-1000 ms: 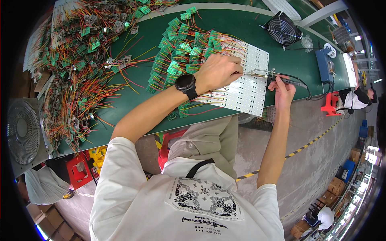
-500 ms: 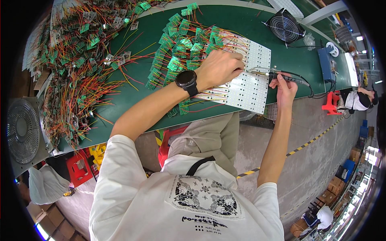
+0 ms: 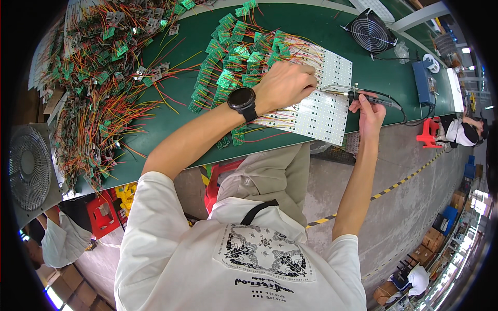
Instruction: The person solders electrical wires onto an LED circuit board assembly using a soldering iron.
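Note:
My left hand (image 3: 287, 84), with a black watch (image 3: 241, 98) at the wrist, rests over a white panel (image 3: 332, 116) dotted with rows of small round spots. Its fingers are closed in a pinch near the panel's middle; what they hold is hidden. My right hand (image 3: 369, 111) grips a soldering iron (image 3: 374, 99) at the panel's right edge. The thin metal tip points left toward the left fingertips, with a gap between them. Small green circuit boards (image 3: 224, 79) with red and yellow wires lie left of the panel, and some wires run onto it.
A large heap of wired boards (image 3: 104, 103) covers the left of the green table (image 3: 176, 109). A black fan (image 3: 370, 32) and a blue box (image 3: 424, 83) with a wire spool (image 3: 430, 63) stand at right. A grey fan (image 3: 31, 168) stands far left. Other people sit nearby.
The view has shifted slightly. Both hands and the soldering iron keep nearly the same place on the panel. At the lower left, another person's arm has come into view.

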The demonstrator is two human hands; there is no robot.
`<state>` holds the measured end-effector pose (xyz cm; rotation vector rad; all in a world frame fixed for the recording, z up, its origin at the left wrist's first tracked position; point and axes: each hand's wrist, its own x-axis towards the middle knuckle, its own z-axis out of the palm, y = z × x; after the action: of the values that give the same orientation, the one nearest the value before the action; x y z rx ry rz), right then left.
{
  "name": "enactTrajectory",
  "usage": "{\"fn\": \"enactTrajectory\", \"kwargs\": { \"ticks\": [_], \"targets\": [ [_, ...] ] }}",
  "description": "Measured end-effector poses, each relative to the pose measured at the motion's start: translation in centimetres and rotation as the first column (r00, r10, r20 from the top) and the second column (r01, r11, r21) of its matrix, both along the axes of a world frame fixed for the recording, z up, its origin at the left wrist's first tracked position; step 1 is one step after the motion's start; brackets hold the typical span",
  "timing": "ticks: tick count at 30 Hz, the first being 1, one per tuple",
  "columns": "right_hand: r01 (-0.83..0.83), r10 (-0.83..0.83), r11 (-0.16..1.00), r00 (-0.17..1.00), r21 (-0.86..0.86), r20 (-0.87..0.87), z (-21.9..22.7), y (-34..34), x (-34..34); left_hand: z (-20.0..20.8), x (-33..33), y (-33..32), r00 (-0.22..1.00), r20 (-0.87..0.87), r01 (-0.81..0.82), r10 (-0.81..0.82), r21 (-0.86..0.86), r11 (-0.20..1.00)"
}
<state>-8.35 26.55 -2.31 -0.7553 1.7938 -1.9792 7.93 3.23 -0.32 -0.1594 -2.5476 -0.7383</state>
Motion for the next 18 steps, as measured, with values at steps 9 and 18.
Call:
{"fn": "enactTrajectory", "kwargs": {
  "ticks": [9, 18],
  "targets": [
    [0.005, -0.004, 1.0, 1.0, 0.009, -0.009, 0.02, 0.06, 0.1, 0.04, 0.12, 0.23, 1.0, 0.004, -0.008, 0.008, -0.002, 1.0],
    [0.052, -0.045, 0.994, 0.996, -0.092, 0.075, 0.18, -0.03, 0.06, -0.07, -0.04, -0.19, 1.0, -0.003, 0.002, -0.002, -0.032, 0.999]
  ]
}}
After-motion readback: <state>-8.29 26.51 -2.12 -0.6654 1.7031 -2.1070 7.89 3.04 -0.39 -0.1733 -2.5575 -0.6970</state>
